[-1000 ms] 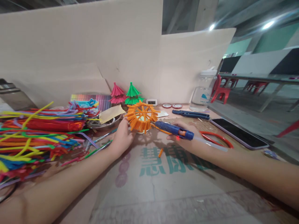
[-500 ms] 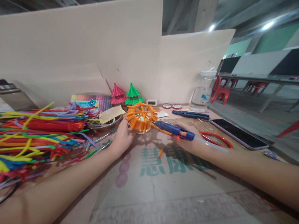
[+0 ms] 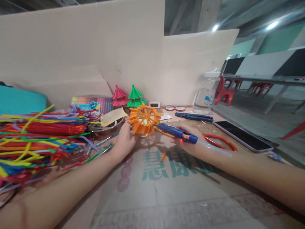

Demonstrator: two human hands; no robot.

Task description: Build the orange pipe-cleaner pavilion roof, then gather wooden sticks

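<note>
My left hand [image 3: 126, 137] pinches the left edge of an orange pipe-cleaner wheel [image 3: 136, 124], a ring of short pieces with crossing spokes, held tilted above the table. Closed round a blue glue gun [image 3: 172, 130], my right hand [image 3: 188, 138] points its nozzle at the wheel's right rim; whether the tip touches cannot be made out. A red light glows on the gun, and a clear glue stick [image 3: 216, 149] sticks out of its back. Below lies a short orange piece [image 3: 163, 156]. Most of my right fingers are hidden by the gun.
Bundled pipe cleaners [image 3: 43, 136] pile up at left. Behind stand a pink tree [image 3: 119, 95], a green tree [image 3: 135, 96] and a small digital clock [image 3: 154, 104]. Rightward are a utility knife [image 3: 194, 117], red-handled pliers [image 3: 221, 143], a phone [image 3: 243, 136] and a water bottle [image 3: 206, 95].
A turquoise shape has come into view at the far left, behind the pipe cleaners. My hands, the wheel and the glue gun have barely moved.
</note>
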